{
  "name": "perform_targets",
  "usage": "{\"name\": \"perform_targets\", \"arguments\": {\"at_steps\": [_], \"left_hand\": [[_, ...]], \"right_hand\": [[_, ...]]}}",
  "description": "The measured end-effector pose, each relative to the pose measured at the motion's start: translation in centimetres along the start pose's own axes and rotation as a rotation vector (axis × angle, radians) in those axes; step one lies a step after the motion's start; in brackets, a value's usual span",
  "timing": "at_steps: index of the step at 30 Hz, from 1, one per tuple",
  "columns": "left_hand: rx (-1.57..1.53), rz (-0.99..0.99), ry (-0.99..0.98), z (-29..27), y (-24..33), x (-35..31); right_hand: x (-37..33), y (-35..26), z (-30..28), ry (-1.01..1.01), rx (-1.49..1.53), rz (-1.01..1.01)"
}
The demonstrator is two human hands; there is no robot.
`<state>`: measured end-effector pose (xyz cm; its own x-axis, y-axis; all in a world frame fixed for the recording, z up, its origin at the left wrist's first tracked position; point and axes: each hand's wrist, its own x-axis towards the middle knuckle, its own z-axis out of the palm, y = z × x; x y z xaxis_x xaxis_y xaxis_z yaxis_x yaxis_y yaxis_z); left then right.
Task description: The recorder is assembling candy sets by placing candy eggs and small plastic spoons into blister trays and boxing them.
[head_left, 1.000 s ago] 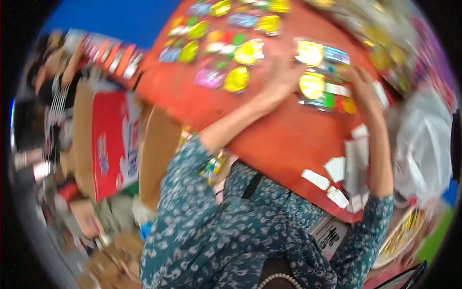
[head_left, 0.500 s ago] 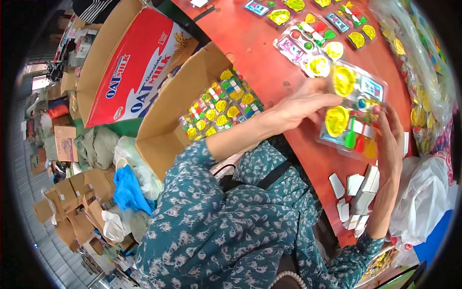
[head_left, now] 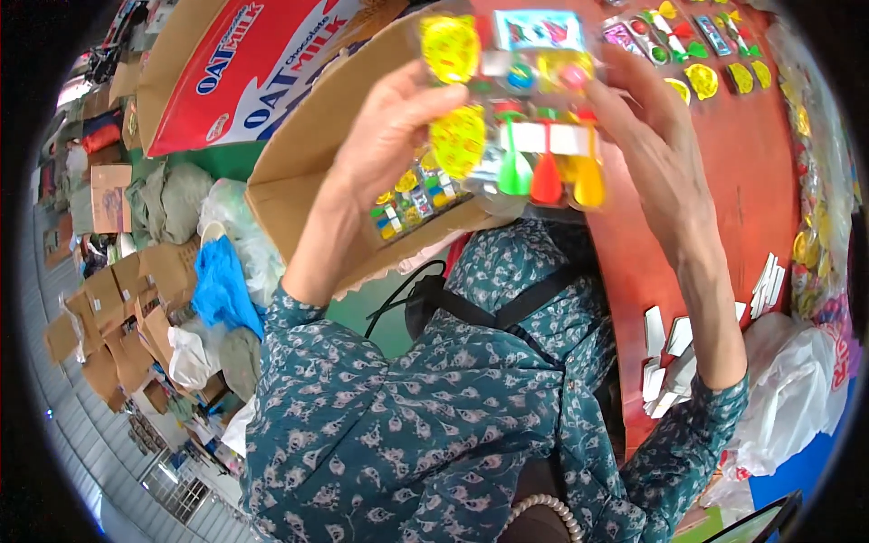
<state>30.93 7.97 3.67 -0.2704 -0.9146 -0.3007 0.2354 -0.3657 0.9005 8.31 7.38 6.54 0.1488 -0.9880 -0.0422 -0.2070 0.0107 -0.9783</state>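
Both my hands hold a stack of clear plastic blister packs (head_left: 547, 140) up between them. Yellow foil rounds, a blue wrapped piece, coloured balls and green, red and yellow balloon-like pieces show through the plastic. My left hand (head_left: 380, 131) grips the left edge, thumb on top beside the yellow rounds. At the right edge, my right hand (head_left: 647, 127) has its fingers bent over the packs. Beneath them stands an open cardboard carton (head_left: 294, 181), with similar filled packs (head_left: 416, 204) inside. How many packs are in my hands cannot be told.
On my right is a red table (head_left: 742, 172) with more filled packs (head_left: 701, 80) at its far side. Small white cards (head_left: 679, 337) lie near its front. A large printed carton (head_left: 299, 68) stands beyond the open one. Plastic bags (head_left: 787, 389) sit at the right.
My hands have carried the packs leftward from over the red table to above the open carton. My view has turned, and more packs in the carton are now covered.
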Motion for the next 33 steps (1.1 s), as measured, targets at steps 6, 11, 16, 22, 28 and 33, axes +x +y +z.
{"name": "perform_targets", "arguments": {"at_steps": [6,11,16,22,28,33], "left_hand": [[-0.1,0.129,0.085,-5.7,0.3,-1.3],[-0.105,0.141,0.178,-8.6,-0.3,-2.4],[-0.101,0.053,0.207,-11.4,-3.5,-3.2],[-0.279,-0.061,0.195,-14.7,-9.4,-2.5],[-0.282,-0.202,0.137,-16.4,-15.6,1.7],[-0.206,-0.282,0.07,-16.2,-18.1,5.3]], "right_hand": [[4.0,-3.9,3.4,-0.164,-0.302,0.225],[5.4,-3.4,5.5,-0.339,0.106,0.345],[3.5,4.9,5.1,-0.163,-0.091,-0.032],[-1.4,3.9,1.9,-0.356,-0.495,-0.268],[-2.1,6.1,0.0,-0.544,-0.899,-0.486],[-0.9,6.7,0.4,-0.605,-1.033,-0.566]]}}
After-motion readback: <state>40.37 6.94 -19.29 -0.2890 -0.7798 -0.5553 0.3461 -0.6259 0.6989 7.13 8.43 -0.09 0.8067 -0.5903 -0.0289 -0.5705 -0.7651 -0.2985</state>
